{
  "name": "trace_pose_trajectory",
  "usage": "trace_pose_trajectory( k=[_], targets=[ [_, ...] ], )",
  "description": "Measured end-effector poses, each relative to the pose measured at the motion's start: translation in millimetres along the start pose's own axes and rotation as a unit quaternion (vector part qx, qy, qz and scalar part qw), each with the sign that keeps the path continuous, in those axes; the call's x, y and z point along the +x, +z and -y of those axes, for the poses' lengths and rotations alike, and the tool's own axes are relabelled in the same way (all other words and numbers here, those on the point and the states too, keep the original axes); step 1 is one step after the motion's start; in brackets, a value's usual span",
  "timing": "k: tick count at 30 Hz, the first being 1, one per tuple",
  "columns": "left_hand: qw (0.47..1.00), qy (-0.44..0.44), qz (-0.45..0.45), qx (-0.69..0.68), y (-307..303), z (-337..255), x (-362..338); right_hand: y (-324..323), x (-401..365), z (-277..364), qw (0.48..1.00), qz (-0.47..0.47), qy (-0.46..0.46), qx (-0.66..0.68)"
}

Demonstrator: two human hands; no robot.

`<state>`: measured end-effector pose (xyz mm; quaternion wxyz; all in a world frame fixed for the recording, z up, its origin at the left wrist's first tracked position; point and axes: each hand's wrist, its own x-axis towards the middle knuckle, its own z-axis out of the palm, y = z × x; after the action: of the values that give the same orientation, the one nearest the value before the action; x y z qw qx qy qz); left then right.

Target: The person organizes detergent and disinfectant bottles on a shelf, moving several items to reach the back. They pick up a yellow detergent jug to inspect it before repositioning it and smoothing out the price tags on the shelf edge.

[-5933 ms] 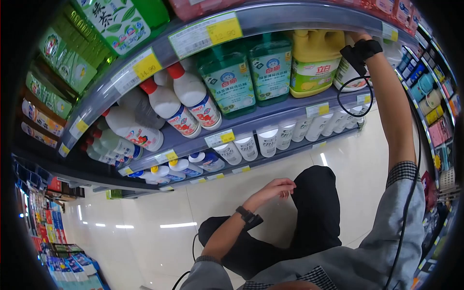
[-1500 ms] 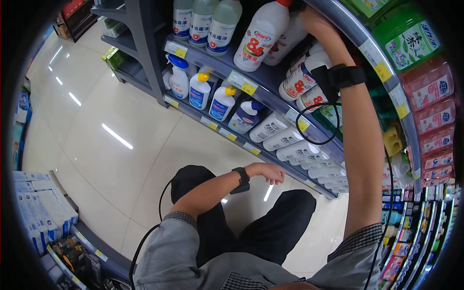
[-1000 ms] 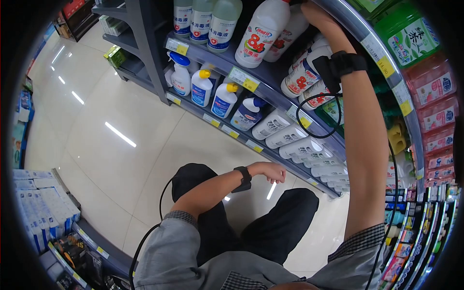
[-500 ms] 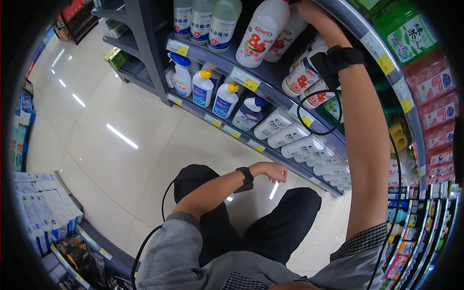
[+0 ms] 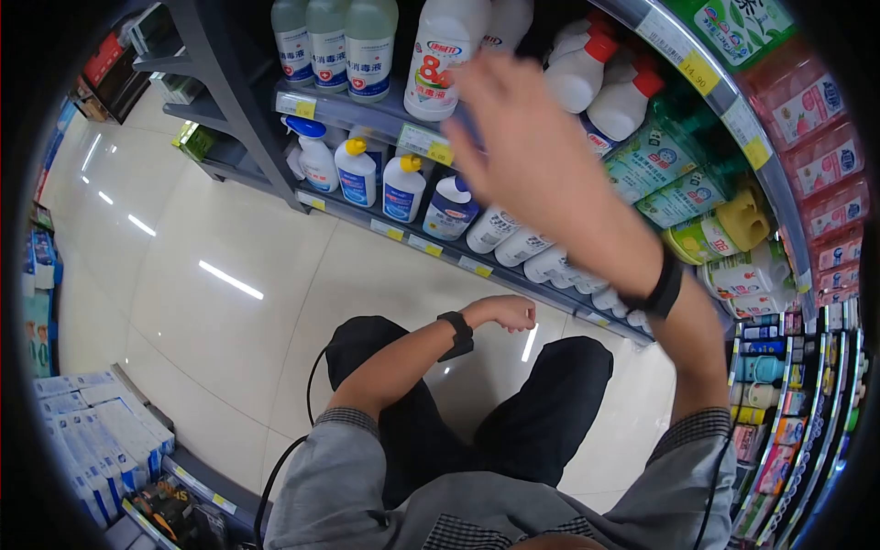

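My right hand is raised in front of the shelves, smeared by motion; its fingertips overlap the label of a large white "84" bottle on the upper shelf. Whether it touches the bottle cannot be told. My left hand hangs over the floor between my knees with its fingers curled in, and nothing shows in it. White bottles with red caps lie tilted to the right of my right hand. Three clear disinfectant bottles stand left of the "84" bottle.
Spray and yellow-capped bottles line the lower shelf. Green jugs and pink packs fill the right side. Stacked white-blue boxes sit at lower left. Shiny floor lies between.
My right hand has come out from the upper shelf and moved left and down in front of the bottles. The view has shifted slightly. My left hand stays curled between the knees.
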<state>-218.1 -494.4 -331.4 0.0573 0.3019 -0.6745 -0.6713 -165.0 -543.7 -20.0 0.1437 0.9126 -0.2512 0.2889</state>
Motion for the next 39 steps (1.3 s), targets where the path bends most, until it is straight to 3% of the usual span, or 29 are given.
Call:
trace_pose_trajectory(
  k=[1, 3, 4, 6, 7, 9, 13, 15, 16, 18, 22, 24, 30, 35, 37, 39],
  targets=[
    [1.0, -0.003, -0.003, 0.004, 1, 6, 4, -3, -18, 15, 0.998, 0.034, -0.006, 0.052],
    [0.998, 0.03, -0.033, -0.048, 3, 21, 10, -6, -41, 27, 0.968, 0.205, 0.078, 0.122],
    [0.997, 0.059, -0.037, 0.021, -1, 10, 1, 4, -42, 23, 0.97, 0.194, 0.072, 0.124],
    [0.997, 0.022, -0.043, 0.058, -2, 6, 2, 27, -47, 14, 0.943, 0.11, 0.192, 0.25],
    [0.995, -0.01, -0.043, 0.089, -1, 5, 3, 43, -45, 5, 0.943, 0.103, 0.193, 0.252],
    [0.991, 0.03, -0.061, 0.119, 4, 16, 5, 81, -32, -13, 0.927, -0.023, 0.276, 0.252],
    [0.995, 0.025, -0.067, 0.068, 4, 17, 6, 131, -8, -29, 0.913, -0.077, 0.351, 0.191],
    [0.995, 0.006, -0.07, 0.07, 6, 17, 2, 145, -1, -41, 0.838, -0.172, 0.407, 0.321],
    [0.992, 0.036, -0.063, 0.105, 0, -7, -16, 146, -1, -43, 0.836, -0.173, 0.41, 0.322],
    [0.994, 0.039, -0.039, 0.091, -2, 5, -5, 146, -3, -49, 0.744, -0.227, 0.468, 0.42],
    [0.996, 0.016, 0.017, 0.087, -13, -6, -7, 162, -4, -54, 0.767, -0.272, 0.444, 0.375],
    [0.995, 0.028, 0.012, 0.096, -12, 3, -1, 158, -6, -59, 0.782, -0.174, 0.486, 0.348],
    [0.999, 0.023, 0.004, 0.029, -9, 5, 1, 167, -3, -64, 0.8, -0.165, 0.469, 0.336],
    [0.999, 0.024, 0.002, 0.049, -12, 9, 0, 165, 8, -59, 0.778, -0.176, 0.472, 0.375],
    [0.983, 0.136, -0.031, 0.122, -13, 15, 0, 167, 8, -59, 0.774, -0.184, 0.472, 0.378],
    [0.983, 0.148, -0.042, 0.104, -11, 23, 5, 172, 9, -63, 0.763, -0.187, 0.487, 0.382]
  ],
)
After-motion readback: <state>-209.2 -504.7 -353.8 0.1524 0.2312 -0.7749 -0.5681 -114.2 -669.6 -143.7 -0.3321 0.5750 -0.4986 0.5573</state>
